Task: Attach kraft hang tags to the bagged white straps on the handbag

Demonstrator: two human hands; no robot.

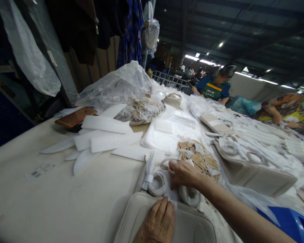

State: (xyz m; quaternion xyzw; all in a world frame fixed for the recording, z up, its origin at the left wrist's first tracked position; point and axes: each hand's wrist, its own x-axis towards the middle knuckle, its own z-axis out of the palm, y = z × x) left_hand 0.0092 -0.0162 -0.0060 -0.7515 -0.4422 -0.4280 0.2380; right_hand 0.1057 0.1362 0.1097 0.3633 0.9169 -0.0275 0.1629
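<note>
A cream handbag (189,222) lies in front of me at the table's near edge. My left hand (158,219) rests flat on its front panel, fingers stretched out and nothing held. Above the panel, my right hand (183,173) is closed, its fingers pinching thin white wrapping (170,194) that runs down toward my left fingertips. On the bag's far side sits a white-wrapped coiled strap (157,184), with another wrapped coil (189,196) under my right wrist. A small metal zip pull (145,156) shows at the bag's far left corner.
White foam strips (111,140) lie beyond the bag, near a brown phone-like case (76,117). Brown paper tags (198,158) are heaped behind my right hand. More cream bags (255,175) and a blue bin (288,221) are at right. Two people work across the table.
</note>
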